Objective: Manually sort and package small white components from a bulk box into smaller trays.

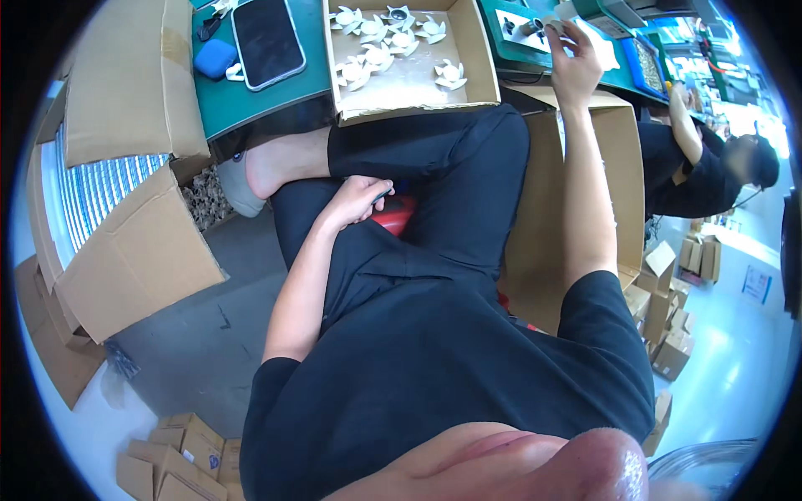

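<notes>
My left hand (361,200) rests low over my lap, its fingers closed round a small dark thing that is mostly hidden. My right hand (576,65) is stretched out to the far right, over the green bench. Its thumb and fingers are bent together in a pinch beside a small dark, metallic cylinder (532,27) on a white plate (511,32). Whatever is between those fingertips is too small to tell. Between the hands, at the bench edge, several white fan impellers (378,57) lie loose in a shallow cardboard tray (468,98); one has a dark centre.
A phone (269,42) and a blue case (215,59) lie on the bench at left. An open carton (134,259) with stacked striped sheets stands left. Another open carton (535,225) stands under my right arm. A co-worker (693,163) sits at far right.
</notes>
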The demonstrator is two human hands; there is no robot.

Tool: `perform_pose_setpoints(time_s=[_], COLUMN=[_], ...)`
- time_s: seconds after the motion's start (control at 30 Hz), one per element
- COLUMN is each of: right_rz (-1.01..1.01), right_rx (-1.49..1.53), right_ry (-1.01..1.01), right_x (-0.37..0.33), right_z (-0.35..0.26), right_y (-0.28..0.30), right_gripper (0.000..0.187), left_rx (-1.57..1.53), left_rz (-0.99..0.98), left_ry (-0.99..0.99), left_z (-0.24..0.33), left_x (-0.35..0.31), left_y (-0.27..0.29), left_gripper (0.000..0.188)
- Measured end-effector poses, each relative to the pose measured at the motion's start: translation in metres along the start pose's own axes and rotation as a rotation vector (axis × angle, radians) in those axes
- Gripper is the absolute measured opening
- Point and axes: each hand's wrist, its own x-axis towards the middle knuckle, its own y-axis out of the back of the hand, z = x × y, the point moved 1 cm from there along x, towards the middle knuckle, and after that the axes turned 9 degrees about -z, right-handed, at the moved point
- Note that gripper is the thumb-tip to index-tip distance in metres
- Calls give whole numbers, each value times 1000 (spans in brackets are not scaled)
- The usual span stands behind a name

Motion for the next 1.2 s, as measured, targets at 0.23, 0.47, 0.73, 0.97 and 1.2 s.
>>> perform_pose_setpoints(time_s=[0.23,0.47,0.73,0.97,1.2], right_rz=[-74,-70,-29,-143,-256], right_rx=[-79,-197,-392,-437,-188], right_ry=[85,294,495,502,300], right_x=[4,2,10,18,42], right_z=[-10,-8,-30,-62,23], right_y=[-4,0,-2,12,58], right_gripper=[31,28,23,16,21], left_rx=[51,67,31,79,111], left_rz=[-33,-23,-26,-63,-28], left_ry=[34,65,79,80,127], left_z=[7,3,1,6,1], left_x=[10,16,18,30,33], left_y=[-4,-3,-3,-6,-3], left_gripper=[37,36,35,36,36])
